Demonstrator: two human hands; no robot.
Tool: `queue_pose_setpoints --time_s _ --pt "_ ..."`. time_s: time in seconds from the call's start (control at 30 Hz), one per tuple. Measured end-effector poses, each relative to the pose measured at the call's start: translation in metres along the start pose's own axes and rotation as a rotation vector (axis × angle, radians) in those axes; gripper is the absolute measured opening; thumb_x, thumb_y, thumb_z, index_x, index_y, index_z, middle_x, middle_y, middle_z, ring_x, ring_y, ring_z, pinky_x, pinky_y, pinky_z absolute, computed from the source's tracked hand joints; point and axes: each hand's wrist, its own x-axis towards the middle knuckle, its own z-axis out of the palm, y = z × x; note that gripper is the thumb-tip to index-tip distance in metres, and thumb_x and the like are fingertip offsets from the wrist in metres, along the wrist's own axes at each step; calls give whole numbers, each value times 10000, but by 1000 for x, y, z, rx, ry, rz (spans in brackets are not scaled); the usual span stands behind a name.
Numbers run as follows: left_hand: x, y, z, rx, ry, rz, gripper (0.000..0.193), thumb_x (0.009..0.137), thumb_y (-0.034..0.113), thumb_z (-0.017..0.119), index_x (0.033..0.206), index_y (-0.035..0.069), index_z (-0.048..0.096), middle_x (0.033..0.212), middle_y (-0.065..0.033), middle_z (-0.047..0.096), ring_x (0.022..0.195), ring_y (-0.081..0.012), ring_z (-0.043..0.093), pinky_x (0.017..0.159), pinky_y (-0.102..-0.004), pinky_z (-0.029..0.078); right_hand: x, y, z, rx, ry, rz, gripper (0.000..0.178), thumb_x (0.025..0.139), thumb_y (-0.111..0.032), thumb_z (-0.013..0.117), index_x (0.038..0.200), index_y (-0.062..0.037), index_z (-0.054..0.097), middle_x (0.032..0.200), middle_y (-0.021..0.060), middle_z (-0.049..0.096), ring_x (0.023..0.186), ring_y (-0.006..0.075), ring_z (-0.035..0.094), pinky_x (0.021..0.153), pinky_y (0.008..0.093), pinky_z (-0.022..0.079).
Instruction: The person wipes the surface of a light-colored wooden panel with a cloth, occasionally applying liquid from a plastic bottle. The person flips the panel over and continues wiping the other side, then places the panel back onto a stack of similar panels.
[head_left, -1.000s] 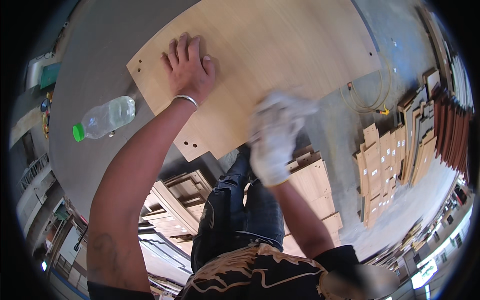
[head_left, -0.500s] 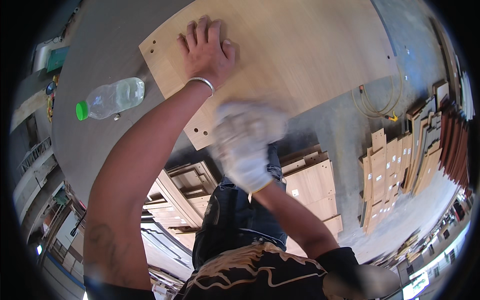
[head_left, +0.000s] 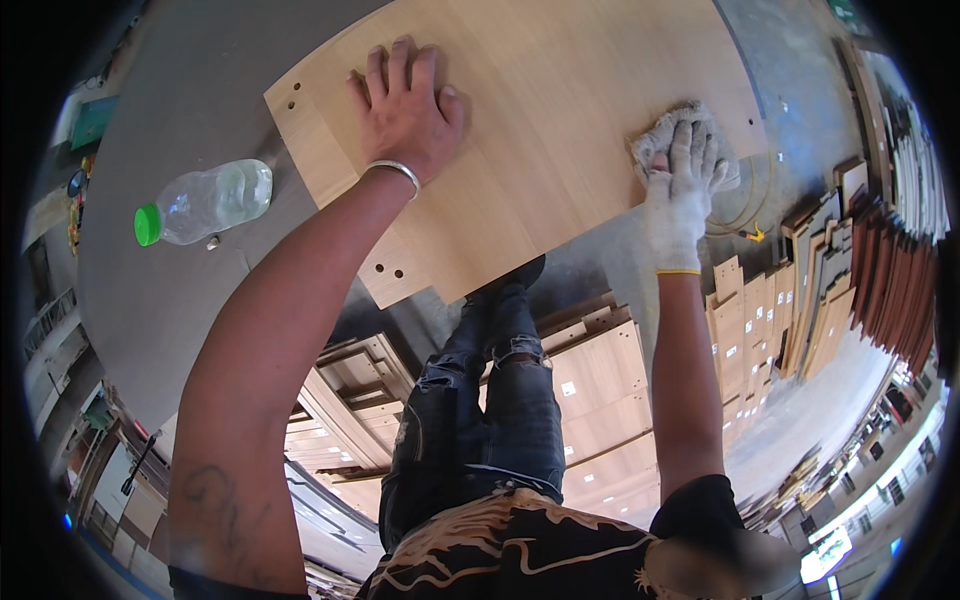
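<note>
A wood-grain panel with drilled holes near its corners lies flat on a dark grey tabletop. My bare left hand, a silver bangle at its wrist, rests palm down on the left part of the panel with fingers spread. My right hand wears a white knit glove. Under its fingers is a crumpled pale rag, pressed on the panel near its right edge. Part of the rag sticks out past the panel's near right corner.
Left of the panel lies a clear plastic bottle with a green cap, a small object beside it. A yellow hose runs past the panel's right end. Stacked boards stand near my legs, more board stacks farther right.
My gloved right hand, blurred near the panel's front edge before, has swept right with the rag to the panel's right end. My left hand stays flat on the panel.
</note>
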Motion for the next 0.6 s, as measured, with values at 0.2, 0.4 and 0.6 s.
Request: queue_pose_setpoints --time_s 0.2,0.4,0.6 --pt "-2 -6 0 7 1 -6 540 962 285 528 1472 124 454 1599 -140 391 1512 -418 282 1234 -628 175 -24 -24 -1 267 131 81 868 835 -205 723 1591 -10 344 1643 323 290 1570 486 149 1279 593 91" --pt "1 2 1 1 1 3 542 963 279 530 1477 125 452 1609 -133 379 1517 -414 272 1235 -628 175 -15 -27 1 91 150 40 646 839 -143 744 1427 27 536 1467 289 546 1459 435 417 1273 555 189" --pt "-2 -6 -4 19 -16 -10 543 960 279 548 1473 126 457 1611 -126 381 1520 -393 277 1249 -610 166 -34 -22 -53 1616 120 905 452 990 -191 670 1406 -47 564 1292 184 693 1357 332 550 1149 541 431"
